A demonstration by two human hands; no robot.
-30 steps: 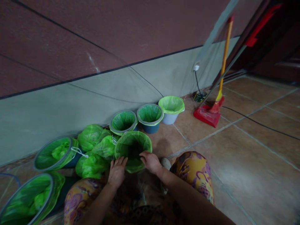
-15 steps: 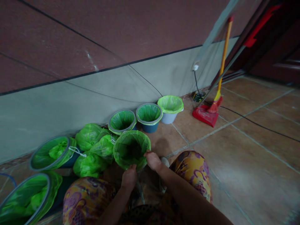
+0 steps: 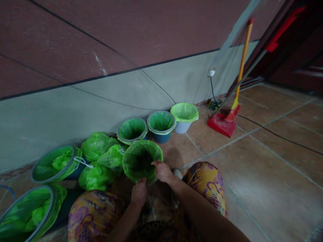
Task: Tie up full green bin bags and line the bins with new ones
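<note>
In front of my knees stands a bin lined with a green plastic bag (image 3: 130, 164), its mouth facing up and the bag folded over the rim. My left hand (image 3: 139, 193) pinches the bag's edge at the near side. Closed on the right side of the same rim is my right hand (image 3: 163, 171), its fingertips reaching a little inside. The bin's inside is dark, and its body is mostly hidden by the bag. Just behind it, two blue bins with grey rims, a middle one (image 3: 132, 129) and one to its right (image 3: 161, 136), hold green liners.
A pale bin (image 3: 182, 127) with a light green liner stands by the wall. Tied green bags (image 3: 97, 176) lie to the left, beside two larger lined bins (image 3: 54, 178). A red dustpan (image 3: 222, 125) and a broom (image 3: 242, 60) lean at right near a black cable (image 3: 277, 132).
My right hand has shifted slightly left, its fingers now over the inside of the rim. My left hand stays at the near edge of the bag.
</note>
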